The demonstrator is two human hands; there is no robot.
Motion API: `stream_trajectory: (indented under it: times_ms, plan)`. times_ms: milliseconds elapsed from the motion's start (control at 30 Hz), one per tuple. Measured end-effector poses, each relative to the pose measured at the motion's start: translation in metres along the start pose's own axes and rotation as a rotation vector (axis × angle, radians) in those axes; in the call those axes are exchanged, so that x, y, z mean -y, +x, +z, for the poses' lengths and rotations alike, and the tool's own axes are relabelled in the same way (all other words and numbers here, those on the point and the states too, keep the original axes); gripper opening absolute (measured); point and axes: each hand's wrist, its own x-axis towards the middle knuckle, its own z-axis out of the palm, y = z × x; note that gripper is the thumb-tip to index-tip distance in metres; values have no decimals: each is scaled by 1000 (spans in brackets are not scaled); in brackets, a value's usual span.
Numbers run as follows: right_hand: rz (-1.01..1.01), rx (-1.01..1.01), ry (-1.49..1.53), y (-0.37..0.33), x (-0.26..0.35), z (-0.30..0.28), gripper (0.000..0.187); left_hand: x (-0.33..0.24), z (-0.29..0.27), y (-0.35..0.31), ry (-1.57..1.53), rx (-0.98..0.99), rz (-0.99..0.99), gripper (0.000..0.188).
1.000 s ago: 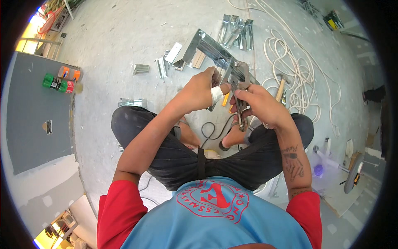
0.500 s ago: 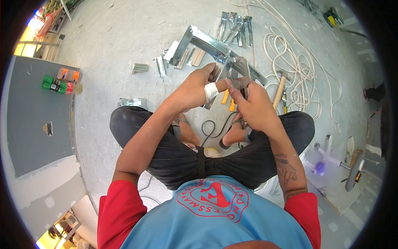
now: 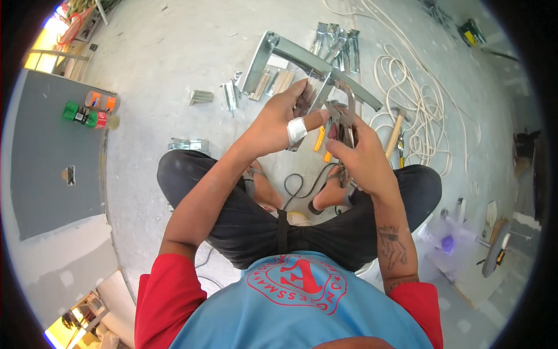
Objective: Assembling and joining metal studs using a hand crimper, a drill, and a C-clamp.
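Head view: Left hand point(image 3: 273, 119) is closed on a short metal cross piece point(image 3: 320, 95), with the fingers on its left side and the thumb extended toward the clamp. White tape point(image 3: 296, 131) encircles the thumb. Right hand point(image 3: 368, 152) is wrapped around the handles of a metal locking clamp point(image 3: 343, 116). The clamp is positioned just right of the cross piece, at its meeting with a metal channel frame point(image 3: 302, 53). Whether the clamp's jaws bear on the metal cannot be determined, as hands and parts overlap there.

The frame is located at the center, beyond both hands and above the floor point(image 3: 174, 52). Its long member slopes from the far left to the nearer right; a bend at the far left end forms a shorter leg directed toward the person.

Floor items, far side: a bundle of metal pieces point(image 3: 336, 49) lies beyond the frame. Left of the frame: a short channel piece point(image 3: 229, 96) and, farther left, a second offcut point(image 3: 200, 97). Right of the right hand: a hammer point(image 3: 395, 136) with a wooden handle, near a coil of white cable point(image 3: 415, 110). Yellow handles point(image 3: 319, 139) are visible between the hands, above the person's feet.
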Motion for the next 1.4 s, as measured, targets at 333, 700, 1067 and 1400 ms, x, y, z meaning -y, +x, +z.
stream_trajectory:
  times_ms: [333,700,1067,1400]
  plan:
    - [143,-34,-331,4,31,4,33,14,2,2,-37,-28,169,60]
    - [76,-204,-487,14,23,14,33,-7,-6,-4,-225,83,104,70]
    - [108,-359,-366,9,-11,21,49,0,-13,-2,-154,45,13,93]
    - [422,87,-444,-10,-10,-3,52,61,-29,31,211,252,-229,65]
